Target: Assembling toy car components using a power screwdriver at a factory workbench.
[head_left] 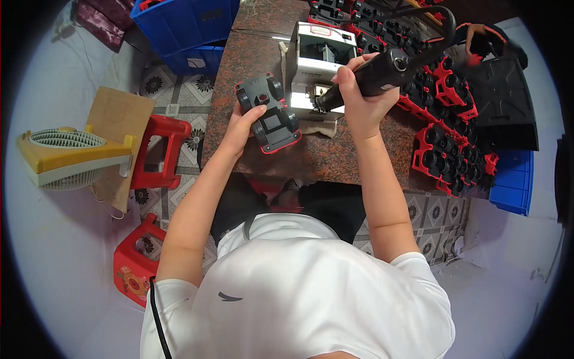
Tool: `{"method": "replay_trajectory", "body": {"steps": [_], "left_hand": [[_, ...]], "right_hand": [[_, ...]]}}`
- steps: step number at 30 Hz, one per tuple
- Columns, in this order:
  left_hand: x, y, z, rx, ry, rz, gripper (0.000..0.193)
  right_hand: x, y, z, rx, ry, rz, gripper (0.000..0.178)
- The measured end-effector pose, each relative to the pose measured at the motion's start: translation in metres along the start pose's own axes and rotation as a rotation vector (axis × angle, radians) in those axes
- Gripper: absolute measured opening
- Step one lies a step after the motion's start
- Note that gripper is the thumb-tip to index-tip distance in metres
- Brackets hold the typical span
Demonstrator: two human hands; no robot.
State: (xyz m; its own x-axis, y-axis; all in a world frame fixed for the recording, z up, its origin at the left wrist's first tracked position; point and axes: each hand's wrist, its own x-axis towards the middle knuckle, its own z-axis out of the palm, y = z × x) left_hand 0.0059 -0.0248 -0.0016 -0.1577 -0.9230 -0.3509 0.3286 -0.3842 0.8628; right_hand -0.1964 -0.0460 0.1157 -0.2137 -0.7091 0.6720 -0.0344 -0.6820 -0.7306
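My left hand (244,121) grips a red and black toy car (269,113) turned underside up, resting on the brown stone table (335,157). My right hand (354,90) is closed around a black corded electric screwdriver (376,70), its tip pointing left and down toward a white box-shaped machine (315,64) behind the car. The tool's black cable loops up and over to the right.
Rows of similar red and black toy cars (445,119) are stacked on the table's right, beside a black tray (505,102). Blue crates (182,24) stand at the far left, another blue crate (511,179) at right. Two red stools (158,149) and a yellow fan (69,157) sit on the floor left.
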Motion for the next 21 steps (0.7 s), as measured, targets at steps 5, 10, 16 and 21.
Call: {"method": "replay_trajectory", "body": {"steps": [5, 10, 16, 21], "left_hand": [[0.004, -0.002, -0.002, 0.01, 0.011, -0.008, 0.054], [0.002, -0.001, -0.003, -0.004, -0.016, -0.025, 0.056], [0.003, 0.0, -0.003, 0.036, -0.021, -0.035, 0.056], [-0.003, -0.001, 0.0, 0.025, 0.0, -0.036, 0.054]], "right_hand": [[-0.004, -0.002, -0.005, -0.039, -0.092, -0.014, 0.029], [0.01, 0.002, 0.0, -0.164, -0.073, 0.108, 0.026], [0.032, -0.023, 0.024, 0.051, -0.102, 0.186, 0.021], [0.044, 0.011, 0.065, 0.025, -0.005, -0.101, 0.025]]}}
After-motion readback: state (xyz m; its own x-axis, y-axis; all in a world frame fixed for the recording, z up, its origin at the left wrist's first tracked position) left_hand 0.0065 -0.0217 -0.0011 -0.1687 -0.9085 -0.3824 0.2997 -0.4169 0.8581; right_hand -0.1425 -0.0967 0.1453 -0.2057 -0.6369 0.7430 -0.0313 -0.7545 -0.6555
